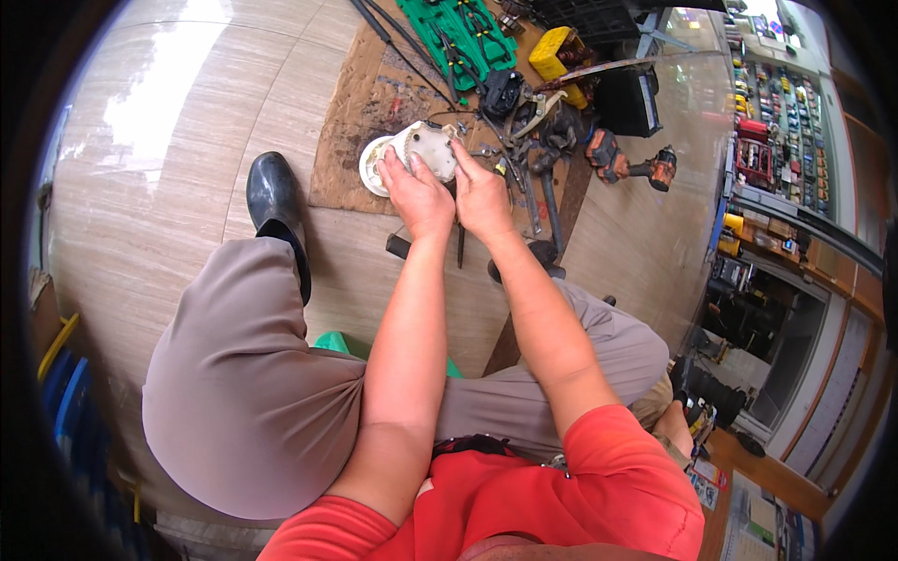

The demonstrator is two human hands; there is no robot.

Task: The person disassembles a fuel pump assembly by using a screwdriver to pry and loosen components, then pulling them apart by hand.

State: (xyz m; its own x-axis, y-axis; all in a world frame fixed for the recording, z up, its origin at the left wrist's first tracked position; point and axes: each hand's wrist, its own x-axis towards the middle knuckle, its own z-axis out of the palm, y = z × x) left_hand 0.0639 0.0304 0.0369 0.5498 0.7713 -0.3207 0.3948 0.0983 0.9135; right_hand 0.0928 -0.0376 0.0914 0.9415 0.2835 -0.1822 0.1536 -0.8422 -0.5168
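A white plastic housing point(432, 150) with dark holes near its edge is between my hands, above the cardboard. My left hand point(419, 194) grips its near left side, fingers laid over the edge. Against its right side is my right hand point(482, 194), the forefinger stretched along the rim and the other fingers partly hidden. A round white flange point(369, 168) shows at the housing's left; I cannot tell whether the two are one piece. A dark, thin tool shaft point(460, 246) lies just below my hands.
Brown cardboard point(339, 166) covers the tiled floor under the work. Beyond are a green tool tray point(458, 47), a yellow container point(558, 53) and a heap of hand tools point(543, 131). An orange-and-black cordless drill point(608, 156) lies to the right. Shelves of small goods point(781, 122) stand farther right.
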